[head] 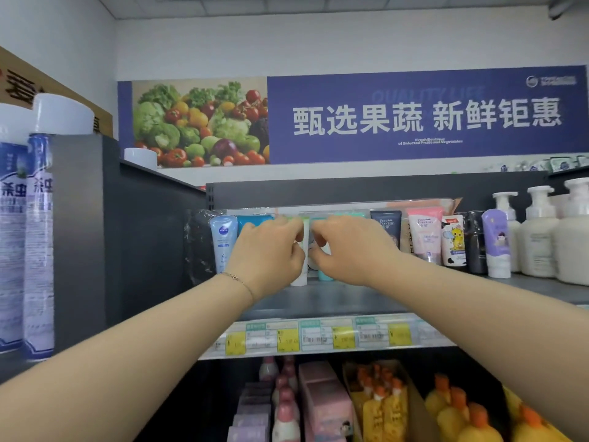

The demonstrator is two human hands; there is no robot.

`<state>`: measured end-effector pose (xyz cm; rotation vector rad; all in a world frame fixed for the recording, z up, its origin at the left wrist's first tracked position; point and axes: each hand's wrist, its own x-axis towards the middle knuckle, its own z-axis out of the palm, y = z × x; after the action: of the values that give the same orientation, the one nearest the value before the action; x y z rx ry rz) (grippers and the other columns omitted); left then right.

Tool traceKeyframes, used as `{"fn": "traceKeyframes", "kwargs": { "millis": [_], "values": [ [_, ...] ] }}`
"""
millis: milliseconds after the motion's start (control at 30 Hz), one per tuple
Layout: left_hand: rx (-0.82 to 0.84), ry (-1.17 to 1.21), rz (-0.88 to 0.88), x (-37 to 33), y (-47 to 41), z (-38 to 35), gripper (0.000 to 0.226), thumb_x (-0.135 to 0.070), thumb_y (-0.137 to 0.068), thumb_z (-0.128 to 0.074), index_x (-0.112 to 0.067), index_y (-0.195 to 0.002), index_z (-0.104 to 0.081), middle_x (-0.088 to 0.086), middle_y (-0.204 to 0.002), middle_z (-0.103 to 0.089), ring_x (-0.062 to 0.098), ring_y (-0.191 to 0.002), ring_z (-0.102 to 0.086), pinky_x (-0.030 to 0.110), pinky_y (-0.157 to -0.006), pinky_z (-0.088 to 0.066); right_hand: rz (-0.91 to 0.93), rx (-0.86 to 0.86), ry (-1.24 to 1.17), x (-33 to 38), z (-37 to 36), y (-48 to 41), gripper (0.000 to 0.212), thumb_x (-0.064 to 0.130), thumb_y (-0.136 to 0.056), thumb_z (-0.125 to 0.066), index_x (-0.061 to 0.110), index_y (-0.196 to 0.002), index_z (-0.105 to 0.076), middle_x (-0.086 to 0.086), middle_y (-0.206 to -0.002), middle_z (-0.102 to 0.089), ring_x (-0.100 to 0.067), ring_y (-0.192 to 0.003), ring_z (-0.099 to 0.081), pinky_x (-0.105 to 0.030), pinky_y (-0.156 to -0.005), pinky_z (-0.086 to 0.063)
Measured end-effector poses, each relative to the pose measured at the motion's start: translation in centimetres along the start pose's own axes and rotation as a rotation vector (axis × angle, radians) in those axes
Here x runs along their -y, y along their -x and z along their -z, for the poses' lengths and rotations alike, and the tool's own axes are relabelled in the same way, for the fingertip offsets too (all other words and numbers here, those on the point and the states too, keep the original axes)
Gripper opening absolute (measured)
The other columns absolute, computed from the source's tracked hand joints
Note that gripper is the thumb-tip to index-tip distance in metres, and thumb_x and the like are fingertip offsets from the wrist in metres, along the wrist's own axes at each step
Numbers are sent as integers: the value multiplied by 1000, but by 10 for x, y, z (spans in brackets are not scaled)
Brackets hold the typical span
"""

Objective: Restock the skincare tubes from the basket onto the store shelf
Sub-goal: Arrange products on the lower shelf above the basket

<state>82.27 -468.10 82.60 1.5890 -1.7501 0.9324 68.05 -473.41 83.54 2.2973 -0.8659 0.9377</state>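
Left hand [267, 250] curls its fingers round a white tube [299, 278] that stands upright on the shelf [318, 301], its long axis vertical and cap down. Right hand [350, 250] has its fingers curled on the teal tube [325, 275] just beside it. Both tubes stand in the row between the Nivea tube [223, 240] and the dark blue tube [386, 224]. The hands almost meet and are equally near. The likely next move is squaring both tubes with the row.

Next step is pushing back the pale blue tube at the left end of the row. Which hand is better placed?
Left. The left hand is right beside the pale blue tube; the right hand would probably have to cross over it.
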Motion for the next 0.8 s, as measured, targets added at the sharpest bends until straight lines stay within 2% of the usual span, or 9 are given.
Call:
{"fn": "traceKeyframes", "kwargs": {
  "millis": [200,333,400,500,600,700,800],
  "values": [
    [39,149,21,-33,43,25,15,-28,-89,-49,-22,-100,-56,-8,-91,-59,20,-86,-56,36,-80,-45,78,7,-10,9,15,44,19,42,-92,-42,23,-88,-43,2,-99,-62,-25,-93,-59,-31,-65,-37],
    [124,126,-6,-44,80,29,21,-33,-86,-51,-25,-105,-52,-7,-99,-61,20,-91,-58,38,-82,-47,110,49,-38,16,22,80,22,44,-90,-44,23,-93,-50,4,-91,-60,-23,-87,-59,-33,-66,-44],
    [180,112,-22,-47,95,30,25,-35,-85,-51,-27,-109,-51,-7,-101,-60,20,-94,-58,37,-82,-47,135,65,-31,18,22,99,24,45,-90,-44,23,-97,-51,5,-91,-59,-22,-87,-59,-32,-65,-42],
    [264,150,-11,-52,123,30,28,-37,-86,-51,-29,-113,-50,-10,-100,-58,15,-90,-56,32,-78,-45,165,120,-66,23,19,130,25,45,-91,-43,23,-95,-52,7,-87,-57,-21,-83,-58,-32,-64,-44],
    [306,185,-5,-58,155,22,26,-37,-87,-52,-30,-111,-50,-12,-94,-58,12,-87,-56,34,-79,-47,193,180,-115,29,12,164,23,45,-92,-42,23,-92,-51,7,-85,-56,-18,-77,-56,-33,-64,-48],
    [341,166,-27,-65,188,8,18,-37,-88,-50,-30,-104,-46,-13,-85,-49,14,-84,-52,33,-77,-44,198,208,-114,36,-2,197,25,46,-92,-41,24,-96,-52,6,-87,-56,-17,-79,-57,-32,-61,-45],
    [387,179,-31,-72,221,-11,26,-38,-87,-52,-28,-110,-50,-11,-94,-56,16,-89,-56,33,-77,-45,194,254,-113,44,-22,229,24,43,-88,-46,20,-88,-56,4,-78,-57,-21,-72,-60,-29,-51,-36]
  ]
}}
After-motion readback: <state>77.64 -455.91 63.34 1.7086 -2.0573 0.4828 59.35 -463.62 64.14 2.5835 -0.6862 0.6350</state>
